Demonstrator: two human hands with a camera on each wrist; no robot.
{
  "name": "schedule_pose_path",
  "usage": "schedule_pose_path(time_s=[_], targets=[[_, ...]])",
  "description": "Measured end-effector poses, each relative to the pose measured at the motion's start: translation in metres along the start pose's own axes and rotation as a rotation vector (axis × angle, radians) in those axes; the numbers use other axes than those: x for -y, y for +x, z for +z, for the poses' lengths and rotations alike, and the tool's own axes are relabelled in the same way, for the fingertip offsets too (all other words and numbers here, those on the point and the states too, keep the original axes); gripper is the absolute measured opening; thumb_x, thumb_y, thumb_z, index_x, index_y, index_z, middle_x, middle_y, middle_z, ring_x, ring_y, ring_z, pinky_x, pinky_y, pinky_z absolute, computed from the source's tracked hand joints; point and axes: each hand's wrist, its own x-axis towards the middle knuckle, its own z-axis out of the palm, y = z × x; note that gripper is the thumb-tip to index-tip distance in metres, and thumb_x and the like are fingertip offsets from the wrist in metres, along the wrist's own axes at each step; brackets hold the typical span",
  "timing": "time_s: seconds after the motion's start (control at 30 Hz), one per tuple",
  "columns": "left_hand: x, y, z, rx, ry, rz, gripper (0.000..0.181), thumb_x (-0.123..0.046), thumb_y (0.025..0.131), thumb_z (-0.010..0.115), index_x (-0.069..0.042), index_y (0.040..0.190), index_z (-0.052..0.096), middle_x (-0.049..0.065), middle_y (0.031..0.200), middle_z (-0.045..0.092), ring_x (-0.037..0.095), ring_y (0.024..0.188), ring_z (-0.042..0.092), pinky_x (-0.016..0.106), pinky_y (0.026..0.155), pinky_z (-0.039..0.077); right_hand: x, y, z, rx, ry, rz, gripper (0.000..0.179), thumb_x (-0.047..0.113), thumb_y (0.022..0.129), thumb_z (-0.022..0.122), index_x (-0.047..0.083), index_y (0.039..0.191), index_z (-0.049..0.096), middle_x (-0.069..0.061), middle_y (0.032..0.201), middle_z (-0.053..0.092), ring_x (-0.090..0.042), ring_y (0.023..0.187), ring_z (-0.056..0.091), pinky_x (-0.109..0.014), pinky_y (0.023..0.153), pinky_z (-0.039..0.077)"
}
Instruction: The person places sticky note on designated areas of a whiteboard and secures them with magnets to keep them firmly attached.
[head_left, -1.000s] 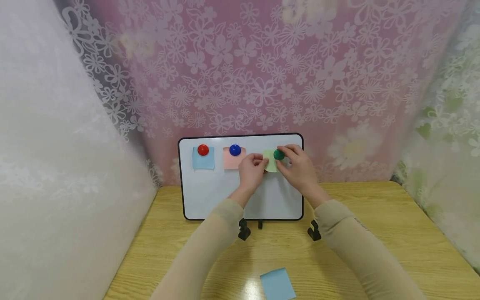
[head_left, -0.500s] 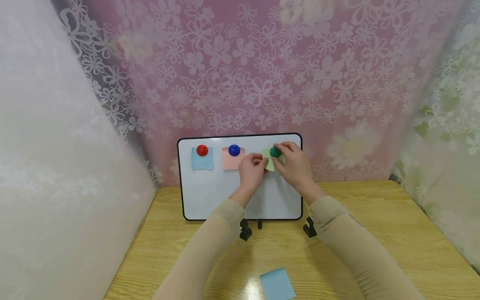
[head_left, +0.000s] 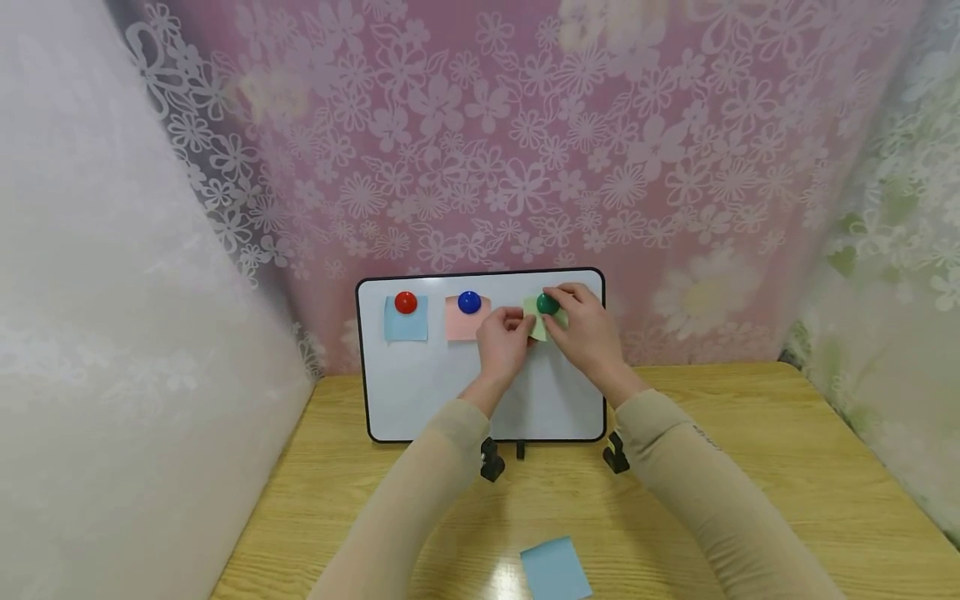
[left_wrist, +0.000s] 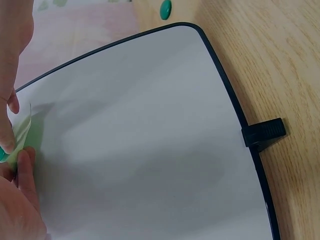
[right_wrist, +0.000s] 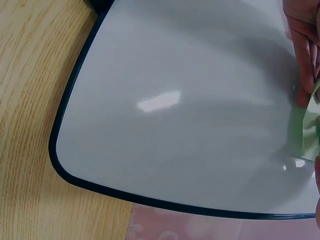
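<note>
My left hand pinches the left edge of a light green sticky note against the upper right of a small whiteboard. With thumb and fingers, my right hand grips a round green magnet at the upper part of that note. The note stands partly away from the board in the right wrist view, where its pale sheet looks bent. Fingers hide some of the note and magnet. To the left, a red magnet sits on a blue note, and a blue magnet on a pink note.
A loose blue sticky note lies on the wooden table near the front. Black stand feet jut forward under the board. Another green round piece appears on the table beyond the board. Flowered curtains enclose the table.
My right hand has shifted a little left with the green magnet, bringing it closer to my left hand. The left hand has stayed on the green note's edge.
</note>
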Motion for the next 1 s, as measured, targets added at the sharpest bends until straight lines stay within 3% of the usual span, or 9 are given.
schedule_pose_path(time_s=[0.23,0.53,1.0], targets=[[-0.0021,0.0009,-0.0001,-0.002,-0.011,0.012,0.016,-0.009,0.102,0.075,0.002,0.114,0.073,0.009,0.094,0.077,0.017,0.08,0.075,0.027,0.072,0.064,0.0014,0.0033,-0.0003,0.013,0.011,0.003,0.044,0.014,0.097,0.082,0.005,0.138,0.071,-0.017,0.133,0.064,-0.034,0.116,0.066,-0.049,0.09,0.06],[-0.0034,0.002,-0.0011,-0.004,-0.004,-0.007,0.016,-0.01,0.102,0.075,0.001,0.115,0.073,0.008,0.096,0.076,0.017,0.08,0.074,0.027,0.072,0.063,0.0015,0.0044,0.0001,-0.003,-0.005,-0.015,0.043,0.013,0.096,0.083,0.004,0.136,0.072,-0.018,0.131,0.065,-0.036,0.115,0.067,-0.049,0.086,0.061],[-0.0025,0.0025,-0.0005,-0.002,-0.012,-0.02,0.016,-0.01,0.102,0.075,0.0,0.115,0.073,0.008,0.095,0.076,0.015,0.08,0.074,0.027,0.073,0.063,0.0026,0.0057,-0.0033,0.013,-0.012,-0.003,0.044,0.013,0.096,0.083,0.003,0.137,0.071,-0.019,0.134,0.064,-0.037,0.118,0.065,-0.05,0.092,0.06]])
